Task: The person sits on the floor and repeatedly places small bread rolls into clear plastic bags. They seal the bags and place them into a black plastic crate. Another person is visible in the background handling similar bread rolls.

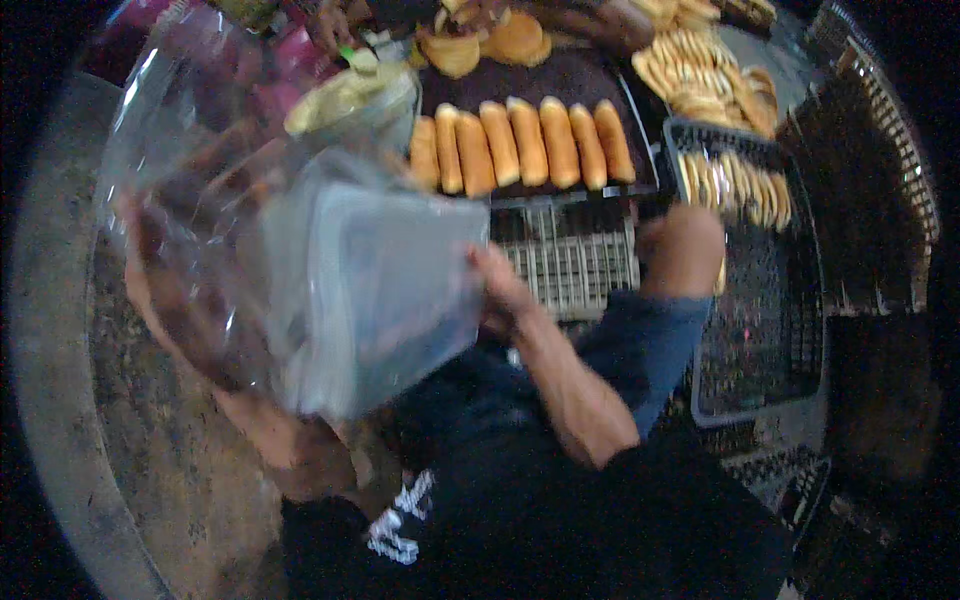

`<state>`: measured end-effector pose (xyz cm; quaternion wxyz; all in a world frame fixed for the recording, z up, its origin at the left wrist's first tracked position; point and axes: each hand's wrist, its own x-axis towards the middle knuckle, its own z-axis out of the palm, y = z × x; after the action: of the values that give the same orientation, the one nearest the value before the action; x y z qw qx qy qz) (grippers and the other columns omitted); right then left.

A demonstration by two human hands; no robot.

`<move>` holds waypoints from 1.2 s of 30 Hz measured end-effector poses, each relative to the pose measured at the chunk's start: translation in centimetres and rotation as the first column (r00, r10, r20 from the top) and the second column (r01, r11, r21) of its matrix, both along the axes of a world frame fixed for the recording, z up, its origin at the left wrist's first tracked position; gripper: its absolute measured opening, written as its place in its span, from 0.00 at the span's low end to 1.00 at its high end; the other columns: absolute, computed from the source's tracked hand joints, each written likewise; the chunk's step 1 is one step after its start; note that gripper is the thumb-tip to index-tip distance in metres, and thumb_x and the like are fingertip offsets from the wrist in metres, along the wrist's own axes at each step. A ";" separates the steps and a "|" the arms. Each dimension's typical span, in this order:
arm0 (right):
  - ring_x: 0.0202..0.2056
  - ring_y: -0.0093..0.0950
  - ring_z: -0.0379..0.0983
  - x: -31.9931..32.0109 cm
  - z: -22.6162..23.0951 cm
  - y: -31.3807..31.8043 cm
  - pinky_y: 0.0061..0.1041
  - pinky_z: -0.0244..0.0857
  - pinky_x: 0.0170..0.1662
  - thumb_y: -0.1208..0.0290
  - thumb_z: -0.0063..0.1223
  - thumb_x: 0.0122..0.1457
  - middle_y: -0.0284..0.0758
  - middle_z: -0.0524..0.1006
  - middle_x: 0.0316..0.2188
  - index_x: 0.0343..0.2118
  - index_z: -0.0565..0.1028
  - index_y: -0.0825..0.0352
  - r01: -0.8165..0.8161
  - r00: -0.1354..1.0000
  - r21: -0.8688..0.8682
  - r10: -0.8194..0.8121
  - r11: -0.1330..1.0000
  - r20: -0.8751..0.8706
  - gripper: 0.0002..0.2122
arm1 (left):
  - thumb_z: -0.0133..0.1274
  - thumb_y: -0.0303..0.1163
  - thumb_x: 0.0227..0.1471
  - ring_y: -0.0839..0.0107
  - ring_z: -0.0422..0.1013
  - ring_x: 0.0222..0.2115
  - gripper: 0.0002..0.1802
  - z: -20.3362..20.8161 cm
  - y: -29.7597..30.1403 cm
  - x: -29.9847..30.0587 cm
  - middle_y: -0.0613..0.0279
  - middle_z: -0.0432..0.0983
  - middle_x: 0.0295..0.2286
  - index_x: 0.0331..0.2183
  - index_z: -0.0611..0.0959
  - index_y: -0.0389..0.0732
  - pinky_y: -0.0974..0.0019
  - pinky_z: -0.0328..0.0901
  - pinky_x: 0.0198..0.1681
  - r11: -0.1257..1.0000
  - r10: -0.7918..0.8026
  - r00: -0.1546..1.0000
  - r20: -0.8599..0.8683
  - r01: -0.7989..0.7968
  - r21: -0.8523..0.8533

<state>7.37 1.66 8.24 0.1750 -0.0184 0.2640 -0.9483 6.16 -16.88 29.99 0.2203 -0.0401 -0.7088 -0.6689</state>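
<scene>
A large clear plastic bag (215, 75) billows out at the left, blurred by motion. Joined to it or lying against it is a flat, milky stack of plastic bags (400, 270), held up before my body. My right hand (503, 290) grips the stack's right edge, thumb on the near face. Behind the clear film, my left hand (215, 185) shows only as a smeared shape; its fingers cannot be made out. Beyond the bags, several long golden bread rolls (530, 143) lie side by side on a dark tray (590, 85).
At the tray's left stands a bowl of pale cream (350, 100) with a green-handled tool. Another person's hands (480, 15) work over round breads (515, 40) at the back. A black crate (815, 300) with sliced breads (735, 190) stands right, beyond my knee (690, 245).
</scene>
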 end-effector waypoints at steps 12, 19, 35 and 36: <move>0.40 0.28 0.74 2.1 -7.8 13.4 0.29 0.69 0.45 0.63 0.61 0.56 0.38 0.78 0.40 0.48 0.73 0.69 0.489 0.784 0.817 -0.566 0.307 -0.256 0.20 | 0.44 0.53 0.63 0.61 0.74 0.45 0.26 6.3 -7.7 1.8 0.52 0.78 0.42 0.45 0.76 0.39 0.56 0.69 0.49 0.910 0.309 0.947 -0.085 -0.268 0.316; 0.38 0.24 0.74 1.7 -7.8 15.0 0.25 0.70 0.43 0.70 0.60 0.58 0.35 0.78 0.40 0.49 0.72 0.71 0.408 0.892 0.755 -0.401 0.514 -0.208 0.18 | 0.48 0.50 0.62 0.60 0.70 0.49 0.24 -4.8 -11.5 -2.5 0.58 0.75 0.47 0.51 0.75 0.42 0.52 0.68 0.52 0.837 -0.048 0.999 -0.009 0.045 0.546; 0.46 0.39 0.75 -6.0 -3.1 19.1 0.34 0.67 0.49 0.55 0.62 0.56 0.48 0.76 0.45 0.51 0.69 0.72 0.598 0.799 0.799 -0.035 -0.061 -0.601 0.28 | 0.51 0.52 0.58 0.63 0.71 0.42 0.28 -18.9 -13.9 26.6 0.56 0.73 0.43 0.47 0.77 0.38 0.60 0.69 0.45 0.582 0.627 0.456 0.632 -0.813 0.009; 0.45 0.35 0.75 -6.5 -0.7 19.6 0.33 0.68 0.47 0.56 0.61 0.57 0.46 0.76 0.45 0.52 0.69 0.72 0.629 0.777 0.773 0.083 -0.080 -0.624 0.27 | 0.51 0.51 0.58 0.63 0.72 0.41 0.27 -21.0 -12.8 29.4 0.57 0.73 0.42 0.47 0.78 0.38 0.61 0.69 0.45 0.478 0.618 0.394 0.680 -0.875 0.073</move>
<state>0.87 21.25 7.53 -0.1499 -0.0719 0.8801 -0.4447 35.54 -29.64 9.02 0.2852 0.5424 -0.5114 -0.6025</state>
